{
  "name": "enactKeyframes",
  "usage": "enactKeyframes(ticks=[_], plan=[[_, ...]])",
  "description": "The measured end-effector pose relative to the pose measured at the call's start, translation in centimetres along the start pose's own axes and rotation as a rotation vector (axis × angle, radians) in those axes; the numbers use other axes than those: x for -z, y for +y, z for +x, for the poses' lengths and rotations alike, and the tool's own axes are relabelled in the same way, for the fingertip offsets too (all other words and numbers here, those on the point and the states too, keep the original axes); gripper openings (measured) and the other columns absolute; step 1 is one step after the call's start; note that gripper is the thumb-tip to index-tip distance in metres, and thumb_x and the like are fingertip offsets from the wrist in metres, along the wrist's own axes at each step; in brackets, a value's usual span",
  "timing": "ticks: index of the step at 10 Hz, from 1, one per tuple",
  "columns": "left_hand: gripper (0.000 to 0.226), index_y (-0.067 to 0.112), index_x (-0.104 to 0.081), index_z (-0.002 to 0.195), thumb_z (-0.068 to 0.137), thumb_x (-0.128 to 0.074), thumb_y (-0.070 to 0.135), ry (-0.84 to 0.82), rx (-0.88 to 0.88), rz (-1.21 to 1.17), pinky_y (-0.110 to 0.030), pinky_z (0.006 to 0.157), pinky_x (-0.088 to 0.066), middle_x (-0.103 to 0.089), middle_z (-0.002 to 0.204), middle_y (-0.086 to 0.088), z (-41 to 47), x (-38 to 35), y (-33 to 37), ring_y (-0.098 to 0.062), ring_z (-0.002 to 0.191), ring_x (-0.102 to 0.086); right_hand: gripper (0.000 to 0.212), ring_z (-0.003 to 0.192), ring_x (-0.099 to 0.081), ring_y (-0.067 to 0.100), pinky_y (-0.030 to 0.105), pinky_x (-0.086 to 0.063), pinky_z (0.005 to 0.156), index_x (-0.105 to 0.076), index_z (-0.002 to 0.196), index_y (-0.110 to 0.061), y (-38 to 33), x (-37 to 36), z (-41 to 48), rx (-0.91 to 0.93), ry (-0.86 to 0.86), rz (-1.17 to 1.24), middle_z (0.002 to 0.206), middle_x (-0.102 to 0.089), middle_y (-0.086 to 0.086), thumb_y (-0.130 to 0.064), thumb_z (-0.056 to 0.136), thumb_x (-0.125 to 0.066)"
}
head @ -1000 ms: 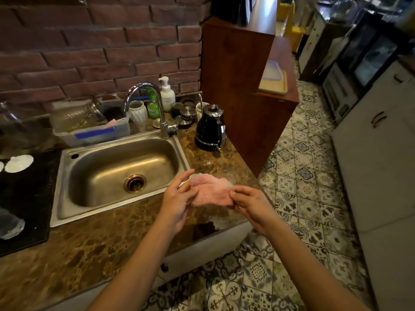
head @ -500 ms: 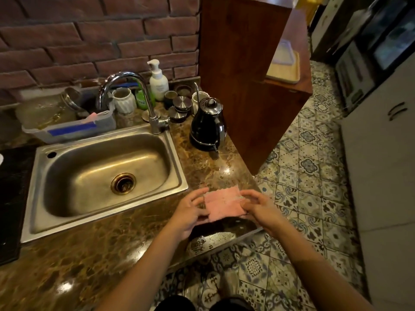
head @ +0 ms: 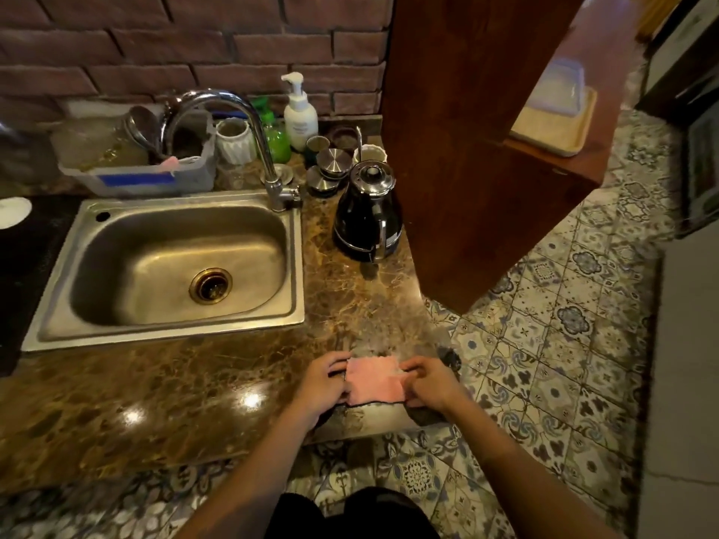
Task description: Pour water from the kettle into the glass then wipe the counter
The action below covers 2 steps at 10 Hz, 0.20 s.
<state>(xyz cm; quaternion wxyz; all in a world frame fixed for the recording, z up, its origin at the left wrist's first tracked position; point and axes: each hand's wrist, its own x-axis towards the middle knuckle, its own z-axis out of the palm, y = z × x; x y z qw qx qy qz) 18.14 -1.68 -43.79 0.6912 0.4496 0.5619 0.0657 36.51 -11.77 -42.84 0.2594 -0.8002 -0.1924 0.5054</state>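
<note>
Left hand [head: 325, 383] and right hand [head: 430, 383] each pinch side of pink cloth [head: 374, 380] at near bench [head: 194, 387] edge; kettle [head: 367, 215] far, right of sink [head: 58, 317].

A red brick wall [head: 194, 44] backs the scene; a tall brown wooden cabinet [head: 467, 149] stands to the right, its lower shelf [head: 576, 165] bearing a cream tray [head: 552, 138]; the floor [head: 564, 344] is patterned tile in blue, grey and white; a pale cupboard front [head: 684, 363] runs along the far right edge; dark appliances [head: 696, 165] sit beyond; warm, dim light glints off polished surfaces.
</note>
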Motion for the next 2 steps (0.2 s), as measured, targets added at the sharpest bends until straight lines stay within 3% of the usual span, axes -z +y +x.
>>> enactKeyframes(ticks=[1,2], plan=[[0.048,0.014,-0.064,0.129,0.090,-0.061,-0.013,0.071,0.019,0.019,-0.042,0.078,-0.062,-0.067,0.128,-0.010,0.2,-0.7,-0.2,-0.025,0.100,-0.067,0.020,0.084,-0.077,0.033,0.043,-0.066,0.071,-0.069,0.098,-0.017,0.4,1.9,2.1,0.018,-0.066,-0.077,0.094,-0.074,0.014,0.001,0.094,-0.062],[0.038,0.017,-0.066,0.127,0.093,-0.069,0.002,0.135,0.018,0.134,-0.026,0.071,-0.056,-0.070,0.118,-0.004,-0.2,-0.8,0.7,-0.014,0.089,-0.065,0.018,0.073,-0.075,0.025,0.034,-0.063,0.063,-0.067,0.092,-0.023,-0.4,3.6,3.5,0.006,-0.124,-0.146,0.092,-0.071,0.009,-0.006,0.096,-0.063]])
